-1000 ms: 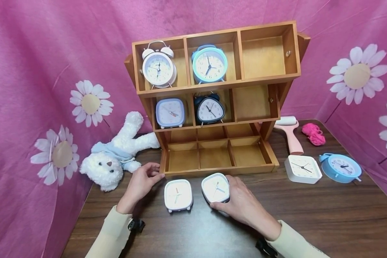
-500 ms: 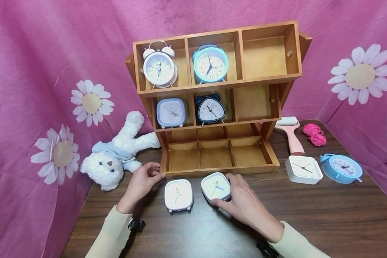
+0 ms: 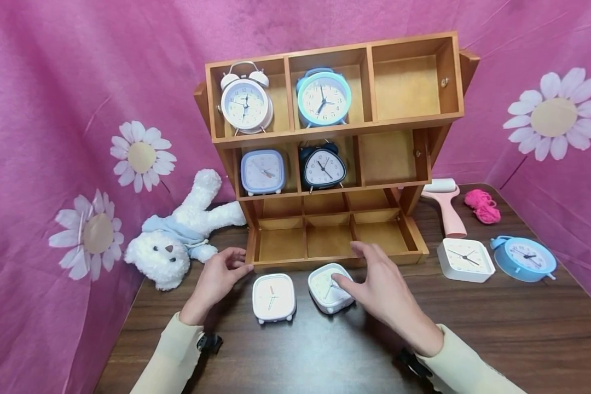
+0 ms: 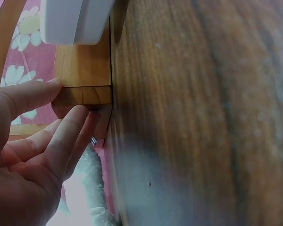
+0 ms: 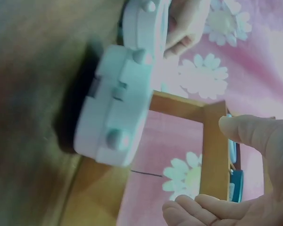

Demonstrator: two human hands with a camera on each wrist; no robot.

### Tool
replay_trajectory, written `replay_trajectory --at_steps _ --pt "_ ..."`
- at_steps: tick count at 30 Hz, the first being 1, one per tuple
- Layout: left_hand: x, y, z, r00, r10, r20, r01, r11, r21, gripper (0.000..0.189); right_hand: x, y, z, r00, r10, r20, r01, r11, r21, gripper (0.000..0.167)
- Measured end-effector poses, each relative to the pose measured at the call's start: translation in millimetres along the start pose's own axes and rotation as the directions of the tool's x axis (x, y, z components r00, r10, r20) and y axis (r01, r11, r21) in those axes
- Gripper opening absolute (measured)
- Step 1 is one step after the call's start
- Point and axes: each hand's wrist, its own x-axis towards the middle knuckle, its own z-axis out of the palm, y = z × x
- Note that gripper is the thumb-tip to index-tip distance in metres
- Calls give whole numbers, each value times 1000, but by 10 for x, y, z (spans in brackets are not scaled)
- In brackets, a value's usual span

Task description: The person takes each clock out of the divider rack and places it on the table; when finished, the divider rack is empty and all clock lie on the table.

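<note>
My left hand steadies the front left corner of a three-tier wooden display shelf. In the left wrist view, its thumb and fingers pinch the end of the bottom tray. My right hand hovers over the right edge of a small white alarm clock, which lies face up and turned slightly on the table. The right wrist view shows thumb and fingers spread apart, holding nothing, with this clock's footed underside beyond them. Another white alarm clock lies between my hands.
Four cubbies hold clocks: white twin-bell, turquoise, lavender and black. A white plush bear lies left. On the right are a square white clock, blue clock, lint roller and pink yarn.
My right hand has let go of the white alarm clock and lifted up and to the right, its fingers opening. The clock stays in place. My left hand keeps its hold on the shelf corner.
</note>
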Motion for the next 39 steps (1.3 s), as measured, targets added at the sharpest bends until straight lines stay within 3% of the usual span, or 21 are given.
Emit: replay_trajectory --at_steps 13,21,24,32,39 --pt "7 -3 -3 1000 -5 1 5 1000 2 36 280 -95 -187 991 -62 -118 75 991 113 70" --pt "-2 -6 -6 1000 7 2 -7 1000 -6 35 492 -202 -181 957 -126 -259 183 961 208 70" --pt "0 -12 -5 1000 6 1 -6 1000 -11 35 560 -244 -173 946 -126 -298 201 950 237 72" --pt "-5 -11 -12 1000 3 4 -3 1000 -16 34 755 -317 -115 945 -84 -317 188 930 315 80" --pt "-3 -6 -8 1000 2 2 -2 1000 -18 34 939 -356 -24 918 -62 -391 199 926 321 91"
